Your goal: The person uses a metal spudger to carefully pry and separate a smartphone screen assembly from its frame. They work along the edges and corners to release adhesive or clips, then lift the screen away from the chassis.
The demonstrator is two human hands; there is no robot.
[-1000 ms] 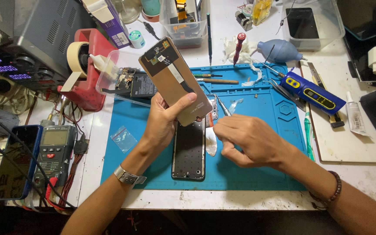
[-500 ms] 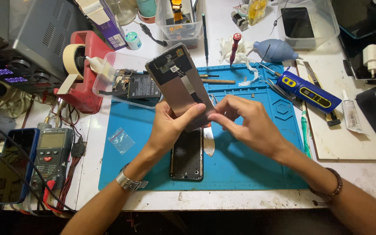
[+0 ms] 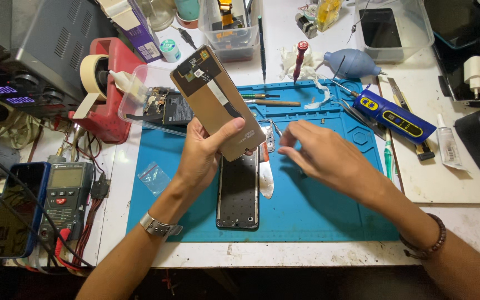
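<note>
My left hand (image 3: 206, 150) grips a tan phone display panel (image 3: 215, 100) by its lower end and holds it tilted above the blue work mat (image 3: 318, 216). A black flex cable runs across the panel's back. Under it a black phone frame (image 3: 238, 191) lies flat on the mat, with a white strip (image 3: 266, 180) beside it. My right hand (image 3: 320, 155) hovers over the mat just right of the panel, its fingers loosely curled and apart, holding nothing that I can see. Small metal parts (image 3: 269, 136) lie between the two hands.
A multimeter (image 3: 65, 191) and a blue-cased phone (image 3: 15, 208) lie at the left. A red tape dispenser (image 3: 104, 83) and a clear tray with a circuit board (image 3: 162, 105) stand behind the mat. A blue handheld tool (image 3: 393, 116), a blue air blower (image 3: 354, 62), a screwdriver (image 3: 299, 58) and plastic bins sit at the back right.
My right hand has drawn back to the right, away from the panel's lower edge. My left hand has kept the panel and lowered it slightly.
</note>
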